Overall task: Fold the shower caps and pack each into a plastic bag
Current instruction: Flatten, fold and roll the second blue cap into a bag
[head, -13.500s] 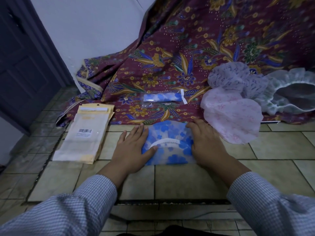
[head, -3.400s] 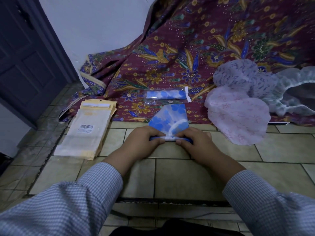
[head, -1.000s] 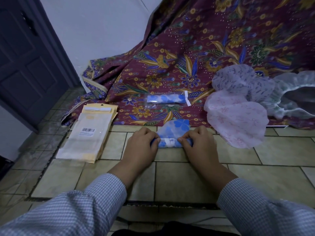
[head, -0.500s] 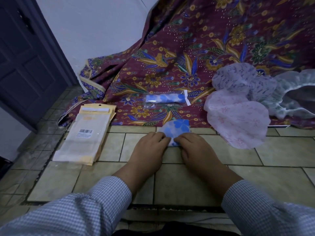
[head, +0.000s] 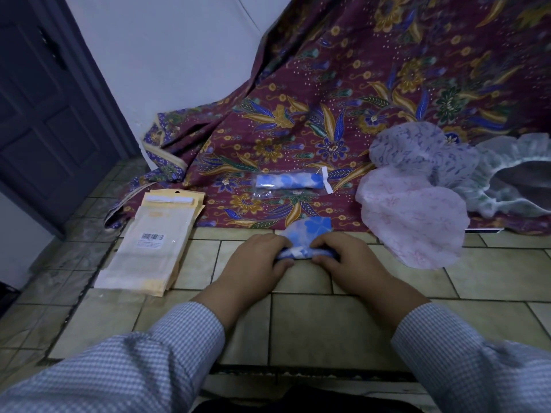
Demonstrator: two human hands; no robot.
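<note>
A blue flowered shower cap [head: 310, 231] lies on the tiled floor, rolled up from its near edge with a small flap still flat beyond the roll. My left hand [head: 256, 260] pinches the roll's left end and my right hand [head: 346, 257] pinches its right end. Farther back, a packed blue cap in a clear plastic bag [head: 290, 181] lies on the patterned cloth. A stack of empty plastic bags [head: 155, 242] sits on the floor to the left.
A maroon batik cloth [head: 372, 99] drapes down from the back onto the floor. At the right lie a pink cap [head: 411, 222], a lilac cap [head: 417, 150] and a white frilled cap [head: 518, 177]. A dark door [head: 44, 114] stands at the left.
Over the earlier frames the cap went from a flat half-disc to a narrow roll. In the last half second my hands rolled it a bit farther and the loose flap got shorter.
</note>
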